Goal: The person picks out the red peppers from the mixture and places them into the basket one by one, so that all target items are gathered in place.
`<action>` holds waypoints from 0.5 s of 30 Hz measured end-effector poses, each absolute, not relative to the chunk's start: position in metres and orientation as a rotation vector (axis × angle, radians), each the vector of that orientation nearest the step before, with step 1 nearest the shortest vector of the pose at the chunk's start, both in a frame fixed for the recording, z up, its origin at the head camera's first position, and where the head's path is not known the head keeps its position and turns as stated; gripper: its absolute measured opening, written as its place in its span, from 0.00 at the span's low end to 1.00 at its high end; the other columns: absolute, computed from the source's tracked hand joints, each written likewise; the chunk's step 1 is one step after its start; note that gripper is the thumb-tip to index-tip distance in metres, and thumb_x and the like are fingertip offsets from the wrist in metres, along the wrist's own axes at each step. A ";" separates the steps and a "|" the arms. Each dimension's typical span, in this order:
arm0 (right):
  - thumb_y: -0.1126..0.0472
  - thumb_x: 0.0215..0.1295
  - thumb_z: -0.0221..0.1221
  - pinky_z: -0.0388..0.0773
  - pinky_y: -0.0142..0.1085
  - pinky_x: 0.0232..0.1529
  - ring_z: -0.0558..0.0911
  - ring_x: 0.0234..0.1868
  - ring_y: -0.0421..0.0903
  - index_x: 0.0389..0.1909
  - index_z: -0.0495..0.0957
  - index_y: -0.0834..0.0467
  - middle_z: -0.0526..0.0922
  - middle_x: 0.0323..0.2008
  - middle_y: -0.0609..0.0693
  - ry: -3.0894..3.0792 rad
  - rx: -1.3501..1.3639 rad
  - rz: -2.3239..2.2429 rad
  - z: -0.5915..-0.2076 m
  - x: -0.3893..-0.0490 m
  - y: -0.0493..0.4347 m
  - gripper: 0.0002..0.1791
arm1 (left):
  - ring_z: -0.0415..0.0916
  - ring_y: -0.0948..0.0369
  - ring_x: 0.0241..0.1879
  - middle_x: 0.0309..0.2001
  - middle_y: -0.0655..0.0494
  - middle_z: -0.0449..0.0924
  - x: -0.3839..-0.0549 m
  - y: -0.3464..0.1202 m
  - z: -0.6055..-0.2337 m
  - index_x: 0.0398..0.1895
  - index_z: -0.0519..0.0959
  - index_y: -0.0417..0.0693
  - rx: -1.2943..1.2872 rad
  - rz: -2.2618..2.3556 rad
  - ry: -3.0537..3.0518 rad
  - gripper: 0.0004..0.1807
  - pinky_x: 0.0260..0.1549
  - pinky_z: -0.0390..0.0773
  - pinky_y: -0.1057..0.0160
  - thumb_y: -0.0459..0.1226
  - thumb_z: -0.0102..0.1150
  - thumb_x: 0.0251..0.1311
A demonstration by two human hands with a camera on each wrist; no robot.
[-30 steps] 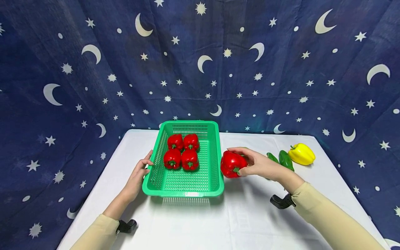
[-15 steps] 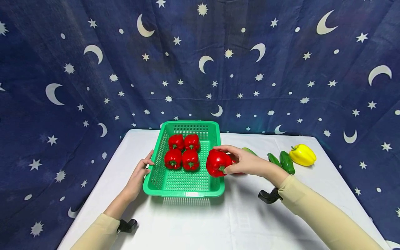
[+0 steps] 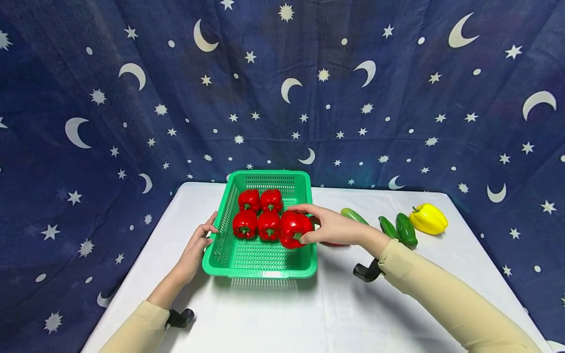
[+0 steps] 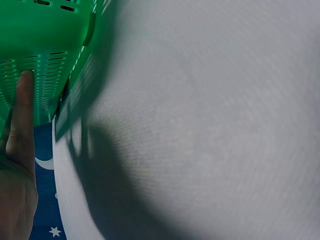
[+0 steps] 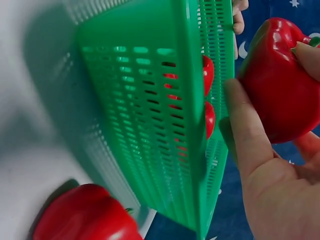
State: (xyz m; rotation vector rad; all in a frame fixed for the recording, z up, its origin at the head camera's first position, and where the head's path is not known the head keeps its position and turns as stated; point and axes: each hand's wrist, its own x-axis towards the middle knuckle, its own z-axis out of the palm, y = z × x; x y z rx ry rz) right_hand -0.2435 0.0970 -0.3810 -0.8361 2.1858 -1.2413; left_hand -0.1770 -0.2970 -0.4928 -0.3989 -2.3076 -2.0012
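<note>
My right hand (image 3: 328, 225) grips a red bell pepper (image 3: 295, 228) over the right part of the green plastic basket (image 3: 260, 273). In the right wrist view this bell pepper (image 5: 282, 82) is held between thumb and fingers, above the basket's near rim. Several other red bell peppers (image 3: 244, 224) sit in two rows inside the basket, towards its left. At the basket's left side, my left hand (image 3: 192, 252) holds the rim, one fingertip lapping over it. The left wrist view shows a straight finger (image 4: 22, 112) against the basket's outer wall.
Another red bell pepper (image 5: 87, 217) lies on the white table right of the basket, mostly hidden by my right hand in the head view. Farther right lie a light green vegetable (image 3: 353, 215), two dark green peppers (image 3: 406, 230) and a yellow bell pepper (image 3: 428, 219).
My right hand has carried the red bell pepper leftward, from outside the basket's right rim to over its inside. The red pepper on the table has come into view. My left hand stays put.
</note>
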 end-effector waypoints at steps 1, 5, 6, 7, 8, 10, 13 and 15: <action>0.56 0.56 0.70 0.75 0.47 0.57 0.77 0.60 0.47 0.74 0.66 0.39 0.71 0.66 0.43 2.191 -0.841 -1.227 -0.380 -0.244 0.095 0.43 | 0.34 0.48 0.80 0.83 0.54 0.44 -0.177 -0.297 -0.493 0.54 0.63 0.34 -0.397 -2.001 -2.307 0.14 0.62 0.57 0.73 0.27 0.33 0.68; 0.55 0.56 0.70 0.74 0.47 0.58 0.75 0.61 0.46 0.75 0.64 0.42 0.71 0.66 0.43 2.228 -0.848 -1.161 -0.377 -0.244 0.087 0.45 | 0.35 0.49 0.80 0.83 0.54 0.44 -0.177 -0.296 -0.492 0.54 0.63 0.34 -0.388 -2.001 -2.303 0.15 0.62 0.57 0.72 0.27 0.34 0.67; 0.55 0.56 0.70 0.74 0.47 0.58 0.74 0.61 0.46 0.76 0.64 0.43 0.71 0.66 0.43 2.232 -0.847 -1.150 -0.376 -0.245 0.085 0.45 | 0.35 0.49 0.80 0.83 0.54 0.44 -0.177 -0.296 -0.492 0.54 0.63 0.34 -0.387 -2.002 -2.302 0.15 0.62 0.57 0.72 0.27 0.34 0.67; 0.55 0.56 0.70 0.74 0.47 0.58 0.74 0.61 0.46 0.76 0.64 0.43 0.71 0.66 0.43 2.233 -0.847 -1.142 -0.375 -0.245 0.083 0.45 | 0.35 0.49 0.80 0.83 0.54 0.44 -0.177 -0.296 -0.492 0.54 0.63 0.34 -0.387 -2.002 -2.302 0.15 0.62 0.58 0.71 0.27 0.34 0.67; 0.55 0.56 0.70 0.75 0.47 0.58 0.74 0.61 0.46 0.76 0.64 0.42 0.71 0.67 0.43 2.237 -0.847 -1.133 -0.374 -0.245 0.081 0.45 | 0.35 0.49 0.80 0.83 0.54 0.44 -0.177 -0.296 -0.492 0.54 0.63 0.34 -0.386 -2.002 -2.302 0.15 0.62 0.58 0.71 0.27 0.34 0.67; 0.54 0.56 0.69 0.75 0.47 0.58 0.74 0.62 0.47 0.76 0.63 0.41 0.70 0.67 0.44 2.240 -0.843 -1.121 -0.372 -0.245 0.076 0.45 | 0.35 0.49 0.80 0.83 0.54 0.44 -0.177 -0.296 -0.492 0.54 0.63 0.34 -0.385 -2.003 -2.301 0.15 0.62 0.58 0.71 0.27 0.34 0.67; 0.54 0.56 0.69 0.75 0.46 0.58 0.74 0.62 0.46 0.76 0.63 0.39 0.70 0.67 0.43 2.236 -0.829 -1.103 -0.370 -0.245 0.070 0.45 | 0.35 0.49 0.80 0.83 0.54 0.44 -0.176 -0.296 -0.491 0.54 0.63 0.34 -0.389 -2.006 -2.299 0.14 0.62 0.58 0.71 0.27 0.34 0.67; 0.54 0.56 0.69 0.74 0.46 0.58 0.74 0.62 0.46 0.75 0.63 0.38 0.69 0.67 0.42 2.234 -0.827 -1.094 -0.369 -0.245 0.066 0.45 | 0.34 0.49 0.80 0.83 0.54 0.44 -0.176 -0.295 -0.491 0.54 0.63 0.34 -0.393 -2.008 -2.296 0.14 0.62 0.57 0.72 0.27 0.34 0.67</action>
